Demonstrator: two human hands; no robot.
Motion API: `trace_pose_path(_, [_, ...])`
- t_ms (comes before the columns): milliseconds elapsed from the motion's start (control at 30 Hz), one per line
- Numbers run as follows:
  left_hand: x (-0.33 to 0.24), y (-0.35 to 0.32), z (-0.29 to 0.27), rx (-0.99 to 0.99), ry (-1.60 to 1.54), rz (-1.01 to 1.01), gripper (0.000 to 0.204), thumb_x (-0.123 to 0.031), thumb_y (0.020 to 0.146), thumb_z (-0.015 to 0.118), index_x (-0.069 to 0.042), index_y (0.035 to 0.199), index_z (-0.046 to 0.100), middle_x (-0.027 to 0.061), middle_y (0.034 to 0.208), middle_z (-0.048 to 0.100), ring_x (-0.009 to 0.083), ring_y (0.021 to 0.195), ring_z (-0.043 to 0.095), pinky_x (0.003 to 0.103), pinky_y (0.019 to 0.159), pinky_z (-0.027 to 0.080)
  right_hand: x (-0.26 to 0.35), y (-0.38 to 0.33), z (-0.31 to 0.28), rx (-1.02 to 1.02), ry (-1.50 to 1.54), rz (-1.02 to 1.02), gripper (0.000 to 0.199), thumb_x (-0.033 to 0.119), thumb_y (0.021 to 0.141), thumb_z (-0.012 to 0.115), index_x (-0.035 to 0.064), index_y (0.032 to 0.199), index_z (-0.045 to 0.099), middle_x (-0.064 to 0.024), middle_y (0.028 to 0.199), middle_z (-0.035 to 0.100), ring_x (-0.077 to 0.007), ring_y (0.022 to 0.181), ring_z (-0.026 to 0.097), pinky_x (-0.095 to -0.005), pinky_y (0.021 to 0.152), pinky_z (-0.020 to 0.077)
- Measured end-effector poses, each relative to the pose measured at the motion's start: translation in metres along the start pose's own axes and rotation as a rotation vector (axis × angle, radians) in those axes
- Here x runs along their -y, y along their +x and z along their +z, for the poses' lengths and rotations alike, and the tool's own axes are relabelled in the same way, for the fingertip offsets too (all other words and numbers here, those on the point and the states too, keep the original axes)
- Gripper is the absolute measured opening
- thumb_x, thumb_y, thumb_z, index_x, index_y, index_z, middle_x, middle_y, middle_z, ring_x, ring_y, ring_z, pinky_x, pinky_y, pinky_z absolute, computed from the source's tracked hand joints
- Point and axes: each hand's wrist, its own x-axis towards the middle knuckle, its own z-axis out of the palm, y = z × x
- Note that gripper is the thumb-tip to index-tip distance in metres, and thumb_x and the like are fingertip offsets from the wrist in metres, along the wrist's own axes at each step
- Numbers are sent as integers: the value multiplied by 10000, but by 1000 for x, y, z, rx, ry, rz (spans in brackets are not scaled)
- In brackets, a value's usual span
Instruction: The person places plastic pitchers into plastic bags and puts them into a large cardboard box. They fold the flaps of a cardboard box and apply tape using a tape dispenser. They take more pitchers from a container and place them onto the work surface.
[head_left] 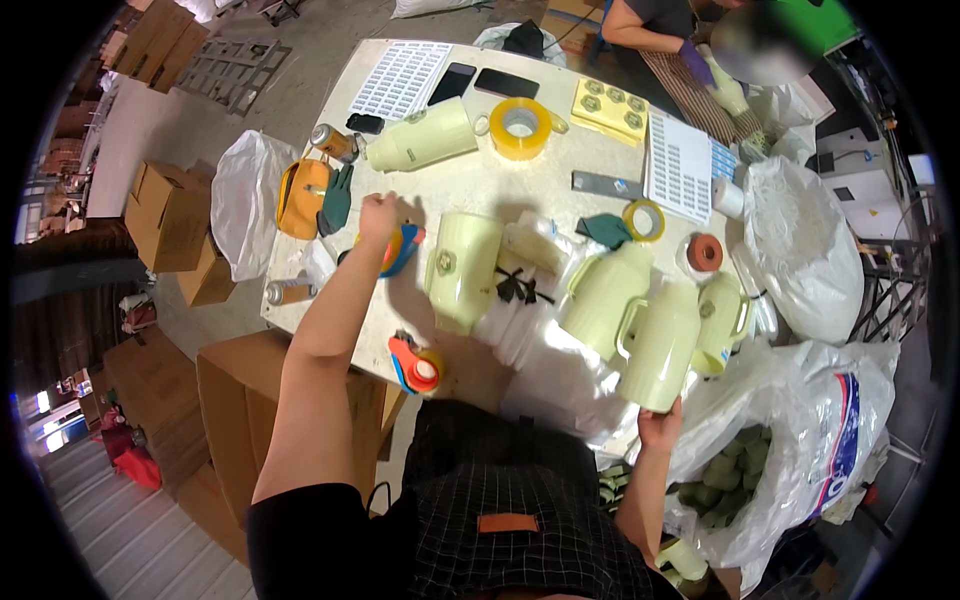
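Observation:
My left hand (378, 216) is closed over the left side of the table, just beyond a blue and orange tape dispenser (408, 248). Whatever its fingers hold, if anything, is hidden. At the near right, my right hand (658, 428) grips the lower end of a pale green thermos jug (662, 345) with a handle, its fingers partly behind it. Two more jugs, one (606, 300) to its left and one (720, 318) to its right, are close by. Another pale green jug body (465, 270) stands mid-table, and one (425, 137) lies on its side farther back.
On the table (540, 185) are a big yellow tape roll (520, 128), label sheets (680, 165), phones, a yellow pouch (302, 198), spray cans and a second tape dispenser (416, 366). Plastic bags (803, 235) crowd the right side. Cardboard boxes (240, 400) stand left. Another person works at the far right.

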Motion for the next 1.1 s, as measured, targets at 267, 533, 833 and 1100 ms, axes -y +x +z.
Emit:
trace_pose_path(267, [24, 160, 5, -139, -305, -299, 761, -527, 899, 588, 108, 1315, 531, 274, 1347, 554, 371, 1238, 548, 478, 1022, 411, -14, 7, 25, -188, 3, 67, 774, 643, 995, 245, 71, 1495, 394, -105, 1497, 471, -313, 1353, 465, -498, 1121, 374])
trace_pose_path(533, [-23, 87, 29, -60, -723, -505, 547, -510, 965, 582, -45, 1252, 602, 80, 1215, 621, 229, 1171, 518, 448, 975, 398, -17, 24, -21, -298, -136, 142, 757, 687, 983, 216, 136, 1443, 456, -68, 1405, 552, -276, 1251, 551, -452, 994, 490])
trace_pose_path(833, [67, -188, -80, -282, -1417, -588, 513, -357, 1077, 228, -45, 1415, 454, 111, 1430, 528, 288, 1300, 514, 458, 1113, 393, -11, 32, -79, -145, -125, 203, 659, 577, 1009, 272, 84, 1403, 463, -92, 1391, 505, -251, 1251, 472, -415, 1038, 391])
trace_pose_path(1100, [117, -297, -94, -255, -1668, -696, 481, -364, 1050, 291, -154, 1446, 464, 51, 1470, 511, 297, 1324, 505, 479, 1092, 417, -194, -65, 98, 528, -974, 683, 390, 344, 1014, 508, 43, 1255, 568, -86, 998, 687, -206, 857, 645, -364, 790, 527])
